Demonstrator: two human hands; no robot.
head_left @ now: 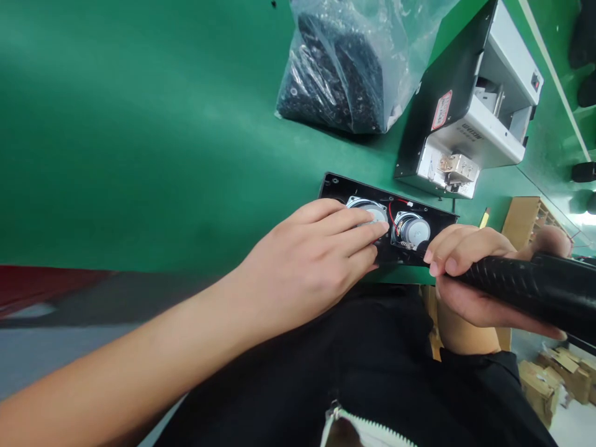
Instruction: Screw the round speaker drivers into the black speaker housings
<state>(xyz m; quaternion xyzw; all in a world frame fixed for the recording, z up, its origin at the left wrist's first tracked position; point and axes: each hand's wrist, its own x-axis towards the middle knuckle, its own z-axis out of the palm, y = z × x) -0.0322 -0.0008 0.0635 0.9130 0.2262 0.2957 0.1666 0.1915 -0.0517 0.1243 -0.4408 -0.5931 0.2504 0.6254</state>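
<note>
Speaker panel (440, 225), black, lies on the green surface (139, 155) partly beneath the left hand (321, 254) and just ahead of the right hand (484, 261); the left hand rests its fingers over one speaker (381, 213), though whether it also grips the panel cannot be told; the right hand clasps a black handheld tool (516, 282); between the hands sits a second speaker (416, 233); beyond them lies a plastic bag (335, 74) of dark parts.
</note>
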